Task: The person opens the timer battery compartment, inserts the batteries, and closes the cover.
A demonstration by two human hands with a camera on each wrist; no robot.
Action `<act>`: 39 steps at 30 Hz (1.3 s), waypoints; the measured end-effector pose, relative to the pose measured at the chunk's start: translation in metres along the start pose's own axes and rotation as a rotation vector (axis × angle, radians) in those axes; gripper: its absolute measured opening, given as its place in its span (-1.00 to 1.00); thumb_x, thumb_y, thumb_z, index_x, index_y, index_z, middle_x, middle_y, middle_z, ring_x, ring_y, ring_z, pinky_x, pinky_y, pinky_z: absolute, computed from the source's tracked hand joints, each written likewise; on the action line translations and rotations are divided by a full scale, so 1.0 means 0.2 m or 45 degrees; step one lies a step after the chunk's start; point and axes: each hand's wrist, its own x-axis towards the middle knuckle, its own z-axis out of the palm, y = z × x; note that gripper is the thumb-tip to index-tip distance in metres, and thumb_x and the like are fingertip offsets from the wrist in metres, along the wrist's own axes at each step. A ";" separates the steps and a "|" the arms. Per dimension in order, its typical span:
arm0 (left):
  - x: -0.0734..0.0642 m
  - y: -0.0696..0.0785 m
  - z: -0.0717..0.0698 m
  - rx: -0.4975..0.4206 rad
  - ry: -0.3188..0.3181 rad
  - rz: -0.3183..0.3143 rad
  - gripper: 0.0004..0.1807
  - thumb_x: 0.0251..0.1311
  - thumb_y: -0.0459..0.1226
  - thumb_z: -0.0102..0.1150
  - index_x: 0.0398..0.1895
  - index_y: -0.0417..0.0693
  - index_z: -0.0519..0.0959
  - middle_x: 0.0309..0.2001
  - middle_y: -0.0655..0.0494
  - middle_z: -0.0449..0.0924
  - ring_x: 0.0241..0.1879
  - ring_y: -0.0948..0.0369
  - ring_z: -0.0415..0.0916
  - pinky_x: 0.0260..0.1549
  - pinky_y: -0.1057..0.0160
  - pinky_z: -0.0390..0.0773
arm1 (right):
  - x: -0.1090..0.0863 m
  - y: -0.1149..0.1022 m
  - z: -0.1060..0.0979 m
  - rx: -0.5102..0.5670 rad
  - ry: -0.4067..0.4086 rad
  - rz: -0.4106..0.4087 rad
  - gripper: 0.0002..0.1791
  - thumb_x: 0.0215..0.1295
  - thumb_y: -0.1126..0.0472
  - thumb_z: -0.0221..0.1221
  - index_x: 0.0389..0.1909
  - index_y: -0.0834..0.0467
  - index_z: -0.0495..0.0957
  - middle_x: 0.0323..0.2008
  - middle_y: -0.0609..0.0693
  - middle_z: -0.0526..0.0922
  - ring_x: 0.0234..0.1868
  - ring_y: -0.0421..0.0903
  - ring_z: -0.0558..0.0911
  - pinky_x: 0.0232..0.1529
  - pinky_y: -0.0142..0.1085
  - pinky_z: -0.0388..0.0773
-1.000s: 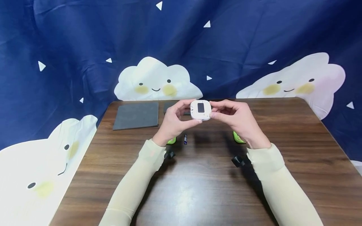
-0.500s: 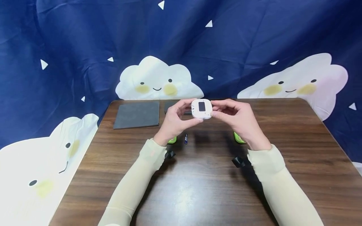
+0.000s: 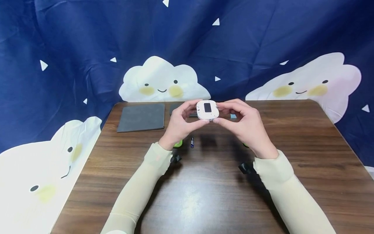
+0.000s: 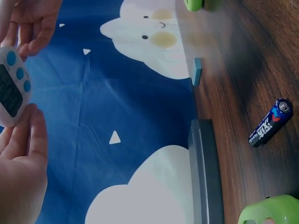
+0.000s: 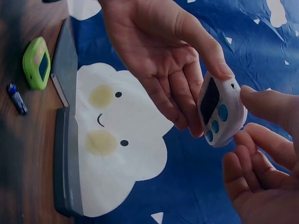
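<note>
Both hands hold a white digital timer up above the table. A dark rectangle on one side of it faces the head camera; the wrist views show its other side, with a display and three blue buttons. My left hand grips one edge between thumb and fingers. On the opposite edge, my right hand pinches it, thumb tip at the lower rim. In the right wrist view the timer sits between the left hand and the right hand.
On the wooden table lie a blue battery, a dark flat panel and a dark box. A green timer-like device, a small blue block and another green item are nearby. A cloud-patterned curtain hangs behind.
My right thumb has shifted left and down along the timer's lower rim. Between the right thumb and fingers the blue block now shows. The left hand keeps its grip.
</note>
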 end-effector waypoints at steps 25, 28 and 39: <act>0.00 0.01 0.00 -0.097 -0.011 -0.042 -0.29 0.19 -0.54 0.56 0.46 -0.26 0.60 0.39 -0.22 0.70 0.25 0.20 0.70 0.45 0.05 0.65 | -0.02 0.00 0.03 -0.358 0.108 -0.138 -0.48 0.17 0.23 0.70 0.17 0.10 0.83 -0.10 0.00 0.85 -0.12 -0.27 0.71 -0.03 -0.62 0.56; 0.00 0.01 -0.01 -0.124 -0.016 -0.037 -0.33 0.23 -0.55 0.51 0.45 -0.31 0.59 0.39 -0.27 0.69 0.24 0.21 0.69 0.49 -0.15 0.60 | -0.01 0.00 0.02 -0.335 0.113 -0.117 -0.51 0.21 0.24 0.68 0.17 0.09 0.83 -0.13 0.00 0.85 -0.16 -0.30 0.72 -0.06 -0.64 0.58; -0.01 0.02 -0.01 -0.049 -0.042 -0.068 -0.38 0.36 -0.49 0.44 0.48 -0.29 0.57 0.34 -0.33 0.70 0.33 -0.22 0.65 0.54 0.02 0.60 | -0.01 0.01 0.01 -0.274 0.087 -0.039 -0.64 0.44 0.19 0.53 0.20 0.08 0.82 -0.15 0.02 0.93 -0.22 -0.46 0.73 -0.13 -0.63 0.65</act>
